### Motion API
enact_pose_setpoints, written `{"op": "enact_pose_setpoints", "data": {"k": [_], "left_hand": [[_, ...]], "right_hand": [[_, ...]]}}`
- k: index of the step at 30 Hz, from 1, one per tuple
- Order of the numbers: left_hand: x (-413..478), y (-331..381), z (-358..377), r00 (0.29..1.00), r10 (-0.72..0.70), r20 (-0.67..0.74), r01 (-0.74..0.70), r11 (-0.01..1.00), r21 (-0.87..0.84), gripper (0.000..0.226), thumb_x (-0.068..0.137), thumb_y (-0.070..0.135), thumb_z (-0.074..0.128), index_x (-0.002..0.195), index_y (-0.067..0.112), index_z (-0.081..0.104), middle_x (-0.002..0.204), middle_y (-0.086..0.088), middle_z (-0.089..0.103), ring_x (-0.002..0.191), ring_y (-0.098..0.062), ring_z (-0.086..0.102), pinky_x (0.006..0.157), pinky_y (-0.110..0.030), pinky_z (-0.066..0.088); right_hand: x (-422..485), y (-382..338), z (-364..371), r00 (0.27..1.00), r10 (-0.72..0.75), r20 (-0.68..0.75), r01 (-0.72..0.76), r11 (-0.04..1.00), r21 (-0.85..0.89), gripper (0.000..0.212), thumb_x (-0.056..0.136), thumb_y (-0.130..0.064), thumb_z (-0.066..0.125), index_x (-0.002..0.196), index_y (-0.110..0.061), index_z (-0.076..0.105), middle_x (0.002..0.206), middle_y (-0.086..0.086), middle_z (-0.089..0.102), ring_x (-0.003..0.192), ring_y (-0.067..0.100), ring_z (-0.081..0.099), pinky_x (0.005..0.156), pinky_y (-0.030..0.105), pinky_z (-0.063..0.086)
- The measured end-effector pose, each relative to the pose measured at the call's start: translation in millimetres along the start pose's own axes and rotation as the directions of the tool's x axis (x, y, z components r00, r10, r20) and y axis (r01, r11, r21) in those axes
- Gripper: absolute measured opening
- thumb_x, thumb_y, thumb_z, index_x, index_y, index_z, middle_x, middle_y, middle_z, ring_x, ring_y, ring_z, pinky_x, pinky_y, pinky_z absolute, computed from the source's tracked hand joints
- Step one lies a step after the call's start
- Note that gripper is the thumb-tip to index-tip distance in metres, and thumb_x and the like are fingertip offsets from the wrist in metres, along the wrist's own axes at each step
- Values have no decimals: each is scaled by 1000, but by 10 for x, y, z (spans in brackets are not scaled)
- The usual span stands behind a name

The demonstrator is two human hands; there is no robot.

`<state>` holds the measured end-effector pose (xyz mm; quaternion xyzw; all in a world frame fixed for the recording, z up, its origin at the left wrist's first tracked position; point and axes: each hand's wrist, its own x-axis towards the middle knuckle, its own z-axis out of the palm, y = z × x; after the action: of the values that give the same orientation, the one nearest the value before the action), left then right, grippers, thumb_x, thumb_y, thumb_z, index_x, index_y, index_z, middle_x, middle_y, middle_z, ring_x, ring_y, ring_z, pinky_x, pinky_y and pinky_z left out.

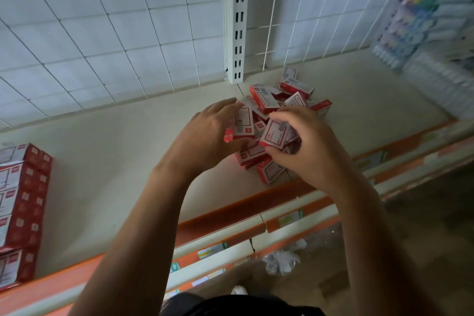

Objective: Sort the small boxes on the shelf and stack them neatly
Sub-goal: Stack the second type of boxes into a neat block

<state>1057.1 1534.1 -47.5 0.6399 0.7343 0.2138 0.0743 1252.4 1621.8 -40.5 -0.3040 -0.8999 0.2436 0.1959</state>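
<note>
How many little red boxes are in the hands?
2 that show: one small box in the left hand, one small box in the right hand, both above the loose pile. Fingers may hide more.

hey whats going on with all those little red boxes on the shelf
A person is sorting a loose heap of small red-and-white cardboard boxes on a cream shelf backed by a white wire grid. The left hand grips one box and the right hand holds another box above the heap. A tidy stack of larger red cartons stands at the far left. The heap is still jumbled.
</note>
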Motion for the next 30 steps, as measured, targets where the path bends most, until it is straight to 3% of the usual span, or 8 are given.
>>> {"op": "enact_pose_setpoints", "data": {"k": [4, 10, 14, 17, 19, 24, 30], "left_hand": [[-15, -50, -24, 997, 42, -70, -45, 998, -42, 67, 79, 40, 72, 134, 7, 52, 129, -8, 55, 110, -22, 57, 84, -24, 47], [-549, -270, -275, 983, 17, -182, -15, 1000, 11, 72, 74, 52, 71, 128, 5, 58, 120, -9, 61, 103, -24, 61, 81, -33, 54], [-1114, -532, -481, 978, -75, -194, 82, 996, 28, 75, 76, 59, 59, 128, 5, 57, 121, -10, 60, 106, -25, 60, 84, -37, 56], [-1494, -699, -579, 967, -165, -195, 173, 985, 25, 74, 75, 57, 63, 129, 7, 57, 123, -8, 59, 107, -24, 59, 86, -40, 55], [-1694, -793, -596, 958, -218, -185, 226, 974, 22, 72, 75, 53, 69, 130, 9, 56, 124, -7, 58, 109, -24, 59, 86, -43, 56], [-1992, -947, -550, 947, -285, -147, 288, 958, 0, 70, 75, 52, 72, 130, 12, 57, 124, -1, 57, 107, -21, 59, 87, -36, 53], [-2081, -975, -451, 948, -289, -132, 295, 955, 27, 70, 76, 53, 71, 132, 14, 54, 119, -1, 52, 107, -21, 55, 84, -37, 52]], "right_hand": [[-78, -59, -36, 999, -21, -35, 20, 1000, -21, 62, 78, -42, 66, 134, -19, 54, 136, 1, 49, 127, 12, 44, 97, 7, 34], [-41, -434, 129, 995, -95, -30, 95, 995, 1, 59, 80, -40, 68, 134, -20, 53, 136, -1, 48, 123, 3, 39, 90, -9, 23], [72, -779, 463, 980, -201, -2, 201, 979, 37, 54, 82, -34, 73, 130, -15, 58, 130, 1, 53, 120, 8, 47, 96, -2, 30], [132, -1013, 774, 961, -274, 42, 271, 960, 63, 54, 80, -33, 73, 128, -12, 59, 127, 2, 55, 119, 11, 50, 98, 13, 43], [140, -1148, 957, 952, -296, 77, 291, 954, 72, 56, 79, -34, 72, 129, -12, 59, 128, 2, 55, 120, 12, 50, 100, 18, 43], [84, -1308, 1302, 946, -266, 185, 255, 964, 80, 56, 80, -25, 78, 131, -15, 58, 131, 0, 52, 123, 16, 47, 100, 9, 29], [0, -1303, 1423, 943, -228, 244, 230, 973, 20, 53, 82, -21, 76, 132, -18, 58, 135, -2, 48, 128, 14, 41, 103, 11, 27]]}}
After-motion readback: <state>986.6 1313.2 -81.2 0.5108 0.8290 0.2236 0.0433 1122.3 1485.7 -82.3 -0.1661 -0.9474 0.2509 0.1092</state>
